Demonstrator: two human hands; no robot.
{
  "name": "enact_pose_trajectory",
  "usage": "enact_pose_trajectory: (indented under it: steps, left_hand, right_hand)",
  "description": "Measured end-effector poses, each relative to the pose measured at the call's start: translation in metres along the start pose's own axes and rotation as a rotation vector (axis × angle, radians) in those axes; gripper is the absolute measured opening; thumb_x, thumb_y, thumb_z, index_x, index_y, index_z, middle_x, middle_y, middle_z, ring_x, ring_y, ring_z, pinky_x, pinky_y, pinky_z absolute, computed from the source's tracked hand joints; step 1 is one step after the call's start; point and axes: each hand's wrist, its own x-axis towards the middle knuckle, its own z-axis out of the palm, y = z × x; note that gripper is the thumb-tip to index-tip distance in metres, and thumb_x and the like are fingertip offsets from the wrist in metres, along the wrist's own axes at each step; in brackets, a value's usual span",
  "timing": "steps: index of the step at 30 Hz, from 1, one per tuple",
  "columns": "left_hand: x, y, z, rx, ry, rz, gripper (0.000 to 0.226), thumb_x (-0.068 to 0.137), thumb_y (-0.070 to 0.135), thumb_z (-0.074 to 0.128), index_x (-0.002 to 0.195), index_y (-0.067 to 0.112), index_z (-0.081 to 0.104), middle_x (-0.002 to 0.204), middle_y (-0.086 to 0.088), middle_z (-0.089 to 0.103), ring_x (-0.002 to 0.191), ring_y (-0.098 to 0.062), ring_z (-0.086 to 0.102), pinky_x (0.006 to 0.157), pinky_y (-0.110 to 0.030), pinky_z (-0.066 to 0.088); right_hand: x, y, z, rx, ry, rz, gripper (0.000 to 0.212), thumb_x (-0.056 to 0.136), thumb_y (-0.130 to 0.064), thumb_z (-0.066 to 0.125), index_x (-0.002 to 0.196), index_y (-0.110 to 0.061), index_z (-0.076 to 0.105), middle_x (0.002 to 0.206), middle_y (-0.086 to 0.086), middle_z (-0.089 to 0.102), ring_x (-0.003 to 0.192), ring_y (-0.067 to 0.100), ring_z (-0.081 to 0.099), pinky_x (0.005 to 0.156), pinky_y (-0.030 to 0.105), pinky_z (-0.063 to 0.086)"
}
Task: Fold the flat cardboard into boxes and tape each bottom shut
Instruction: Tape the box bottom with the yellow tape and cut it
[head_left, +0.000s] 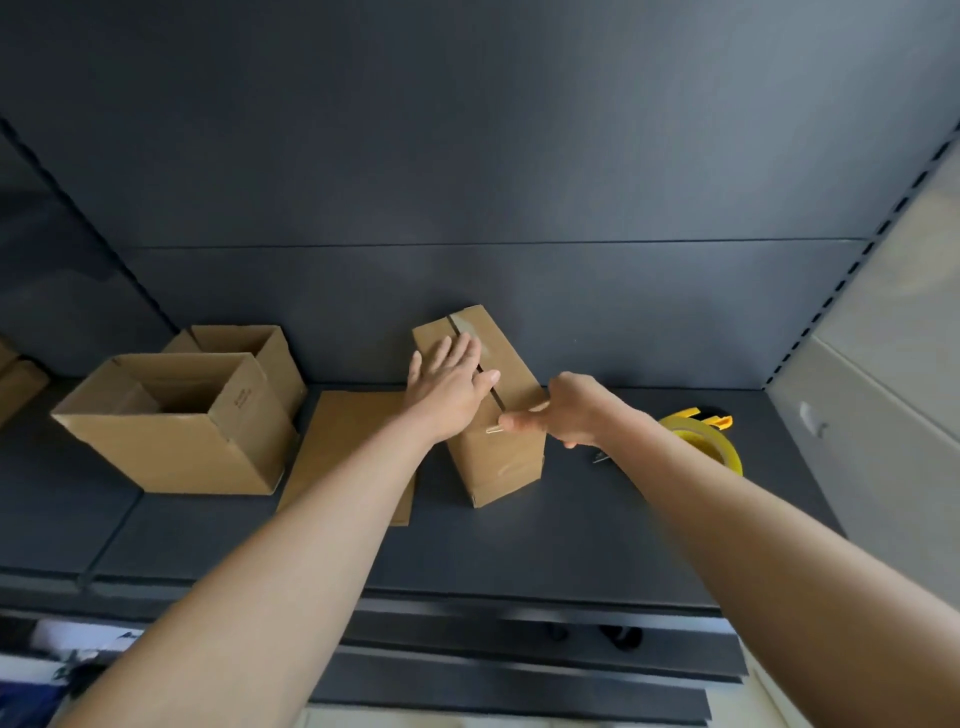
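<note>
A folded cardboard box (498, 462) stands bottom-up on the dark shelf (571, 540). Its two bottom flaps meet at a centre seam, and clear tape covers the seam's far end. My left hand (449, 382) lies flat with spread fingers on the left flap. At the near edge of the seam, my right hand (566, 410) pinches a strip of clear tape and presses it against the box. A flat cardboard sheet (348, 452) lies on the shelf just left of the box, partly under my left forearm.
Two open assembled boxes stand at the left, the nearer one (176, 426) in front of the other (249, 353). A yellow roll of tape (711, 441) and a yellow-black cutter (711, 415) lie right of the box. The shelf's back wall is close behind.
</note>
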Motion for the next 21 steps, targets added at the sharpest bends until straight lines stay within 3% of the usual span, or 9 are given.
enact_pose_trajectory:
  steps: [11,18,21]
  left_hand:
    - [0.004,-0.004,-0.01,0.058,-0.091,0.035,0.072,0.098,0.056,0.021,0.152,0.019,-0.008,0.16,0.002,-0.014,0.146,-0.017,-0.018,0.115,-0.047,-0.012]
    - [0.0,-0.004,-0.01,0.033,-0.133,0.062,0.111,0.077,0.078,0.042,0.15,0.019,-0.017,0.157,0.005,-0.024,0.143,-0.017,-0.026,0.117,-0.047,-0.012]
    - [0.0,-0.007,-0.01,0.034,-0.16,0.084,0.122,0.068,0.081,0.051,0.151,0.021,-0.015,0.157,0.007,-0.024,0.143,-0.017,-0.026,0.115,-0.046,-0.011]
  right_hand:
    - [-0.01,0.007,0.029,-0.169,0.322,-0.085,0.068,0.074,-0.073,0.052,0.098,-0.01,0.046,0.091,0.006,0.06,0.088,0.029,0.059,0.064,0.032,0.037]
    - [-0.011,0.008,0.038,-0.248,0.39,-0.121,0.061,0.078,-0.07,0.048,0.091,-0.012,0.033,0.097,0.008,0.061,0.083,0.029,0.058,0.062,0.033,0.035]
    - [-0.013,0.007,0.037,-0.309,0.384,-0.116,0.06,0.08,-0.067,0.045,0.096,-0.01,0.038,0.102,0.008,0.06,0.086,0.029,0.059,0.062,0.032,0.035]
